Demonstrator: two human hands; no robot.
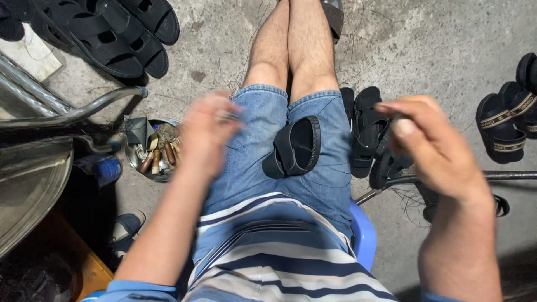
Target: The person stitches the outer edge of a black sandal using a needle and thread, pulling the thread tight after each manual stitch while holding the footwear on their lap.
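Fingers [411,120] of both hands were curled, pinched on nothing I could make out; the black rubber sandal [295,146] lay on the lap between them, long axis slanting, left hand [208,131] slightly nearer than right hand [428,148].

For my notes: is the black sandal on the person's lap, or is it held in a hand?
On the lap. The black sandal rests on the denim shorts; the left hand and right hand are raised apart from it.

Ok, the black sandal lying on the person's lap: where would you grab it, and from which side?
Probably by the strap arch of the black sandal, coming from above. It lies tilted on the right thigh of the denim shorts, strap loop raised and open, giving fingers something to hook. Both the left hand and right hand are above it, blurred, touching nothing clearly.
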